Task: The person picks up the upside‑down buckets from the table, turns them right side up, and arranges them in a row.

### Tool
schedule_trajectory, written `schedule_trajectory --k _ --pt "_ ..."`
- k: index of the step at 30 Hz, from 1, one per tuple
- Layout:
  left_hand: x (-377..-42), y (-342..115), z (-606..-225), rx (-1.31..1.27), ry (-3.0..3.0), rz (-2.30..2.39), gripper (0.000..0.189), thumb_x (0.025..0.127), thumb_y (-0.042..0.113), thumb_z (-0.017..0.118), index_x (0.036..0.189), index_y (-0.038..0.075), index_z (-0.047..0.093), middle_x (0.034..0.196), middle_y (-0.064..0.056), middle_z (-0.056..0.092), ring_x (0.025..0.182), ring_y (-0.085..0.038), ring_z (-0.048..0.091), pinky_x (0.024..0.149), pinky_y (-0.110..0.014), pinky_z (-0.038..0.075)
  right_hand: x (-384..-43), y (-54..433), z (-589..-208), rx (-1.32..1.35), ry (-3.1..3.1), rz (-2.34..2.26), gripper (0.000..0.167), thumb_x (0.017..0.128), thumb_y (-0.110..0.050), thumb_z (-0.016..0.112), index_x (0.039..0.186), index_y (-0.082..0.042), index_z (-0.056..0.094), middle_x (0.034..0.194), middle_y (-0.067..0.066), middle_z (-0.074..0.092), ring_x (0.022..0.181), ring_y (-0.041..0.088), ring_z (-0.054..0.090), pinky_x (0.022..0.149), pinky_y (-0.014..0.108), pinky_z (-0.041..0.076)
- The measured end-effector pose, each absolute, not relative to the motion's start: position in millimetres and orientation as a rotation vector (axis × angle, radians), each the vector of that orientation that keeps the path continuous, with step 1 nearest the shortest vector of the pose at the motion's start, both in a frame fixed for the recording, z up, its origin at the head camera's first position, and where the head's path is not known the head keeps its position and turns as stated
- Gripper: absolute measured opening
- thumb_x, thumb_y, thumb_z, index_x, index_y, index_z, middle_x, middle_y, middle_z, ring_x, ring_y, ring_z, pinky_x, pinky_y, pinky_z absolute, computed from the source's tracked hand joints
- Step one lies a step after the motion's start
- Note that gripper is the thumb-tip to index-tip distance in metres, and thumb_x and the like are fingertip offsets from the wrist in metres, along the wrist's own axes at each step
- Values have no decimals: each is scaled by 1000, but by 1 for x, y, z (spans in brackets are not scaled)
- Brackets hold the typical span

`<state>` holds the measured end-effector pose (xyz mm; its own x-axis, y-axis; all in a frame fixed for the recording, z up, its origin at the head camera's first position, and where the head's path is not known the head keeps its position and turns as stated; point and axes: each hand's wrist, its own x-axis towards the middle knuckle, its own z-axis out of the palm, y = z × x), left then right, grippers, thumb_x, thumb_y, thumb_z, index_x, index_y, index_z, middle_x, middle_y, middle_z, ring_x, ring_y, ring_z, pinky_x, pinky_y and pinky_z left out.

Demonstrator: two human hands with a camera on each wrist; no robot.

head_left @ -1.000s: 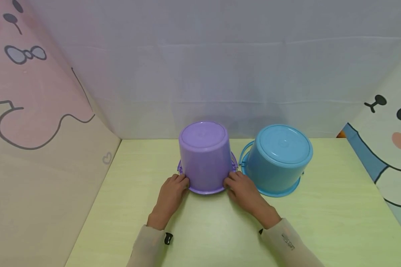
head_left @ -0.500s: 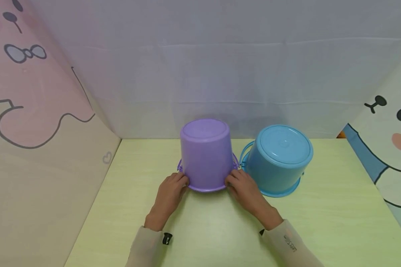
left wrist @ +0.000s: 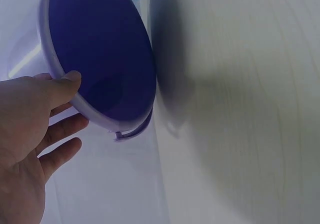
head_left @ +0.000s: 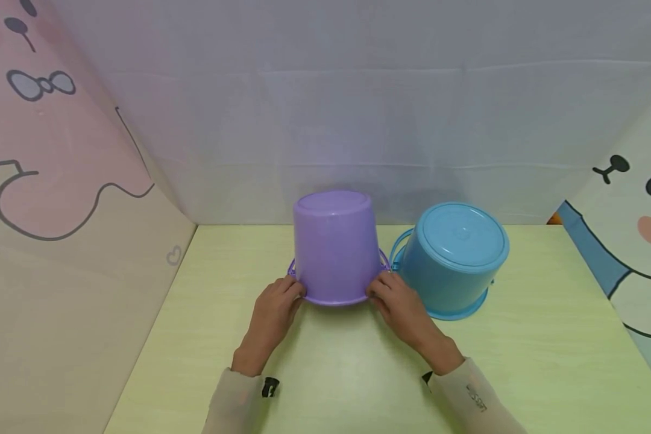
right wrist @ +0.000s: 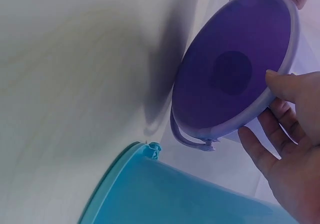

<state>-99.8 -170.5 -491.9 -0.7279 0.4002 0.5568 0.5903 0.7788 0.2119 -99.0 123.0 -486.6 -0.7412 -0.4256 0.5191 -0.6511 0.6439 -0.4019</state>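
Note:
A purple bucket (head_left: 336,253) stands upside down and tilted, its near rim raised off the table and its base tipped toward the back wall. My left hand (head_left: 273,310) pinches the rim at the left, thumb inside the mouth and fingers outside, as the left wrist view shows. On the right side my right hand (head_left: 404,307) pinches the same rim, its thumb over the edge. Both wrist views look into the bucket's dark interior (right wrist: 232,71), where nothing loose shows. The purple handle (right wrist: 192,141) hangs at the far side, close to the table.
Just right of the purple bucket, a blue bucket (head_left: 456,259) rests upside down on the pale wooden table (head_left: 548,349), its handle (head_left: 398,247) toward the purple one. A white cloth wall (head_left: 358,108) closes the back. Printed cartoon panels (head_left: 76,271) flank both sides.
The purple bucket's near rim has risen off the table, and its base has tipped away toward the back wall. Both hands have moved slightly up and away with the rim. The blue bucket stays put.

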Motion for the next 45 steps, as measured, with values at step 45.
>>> schedule_trajectory --k 45 --pt "-99 -168 -451 -687 -2312 -542 17 87 -4 83 97 4 72 94 -7 69 78 -25 67 62 -38 57 -97 126 -454 776 -2341 840 26 86 8 81 102 -8 69 101 6 64 92 25 68 62 38 61"
